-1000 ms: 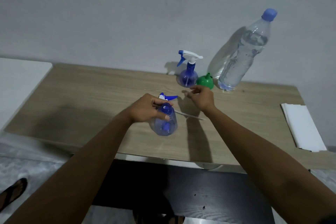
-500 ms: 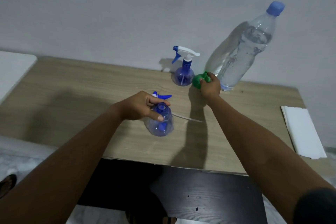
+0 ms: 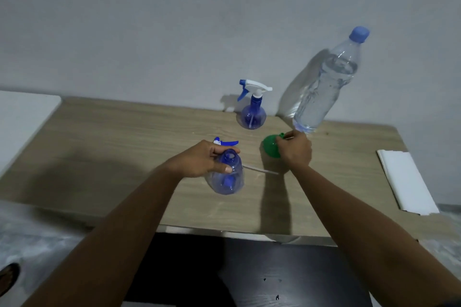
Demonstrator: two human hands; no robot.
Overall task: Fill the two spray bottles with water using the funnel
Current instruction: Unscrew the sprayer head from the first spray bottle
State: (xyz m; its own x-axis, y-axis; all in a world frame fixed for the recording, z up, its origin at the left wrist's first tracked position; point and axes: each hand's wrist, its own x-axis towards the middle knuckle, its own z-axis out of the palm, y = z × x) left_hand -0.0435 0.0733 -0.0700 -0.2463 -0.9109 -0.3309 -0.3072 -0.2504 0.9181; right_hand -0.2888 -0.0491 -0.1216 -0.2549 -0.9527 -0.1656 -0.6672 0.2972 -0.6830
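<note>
My left hand (image 3: 203, 158) grips the neck of an open blue spray bottle (image 3: 228, 178) standing near the table's front. Its removed spray head (image 3: 224, 142) lies just behind that hand, with its thin dip tube (image 3: 260, 170) stretching to the right. My right hand (image 3: 295, 151) holds the green funnel (image 3: 270, 146) above the table, to the right of the open bottle. A second blue spray bottle (image 3: 252, 116) with its white trigger head on stands at the back by the wall. A large clear water bottle (image 3: 324, 90) with a blue cap stands to its right.
The wooden table (image 3: 124, 137) backs onto a grey wall. A white flat sheet (image 3: 406, 182) lies at the table's right end. A white surface (image 3: 22, 117) adjoins the left end. Dark floor shows below the front edge.
My right hand reached back to the funnel by the water bottle, took it, and has brought it forward toward the open bottle. My left hand has stayed on the bottle.
</note>
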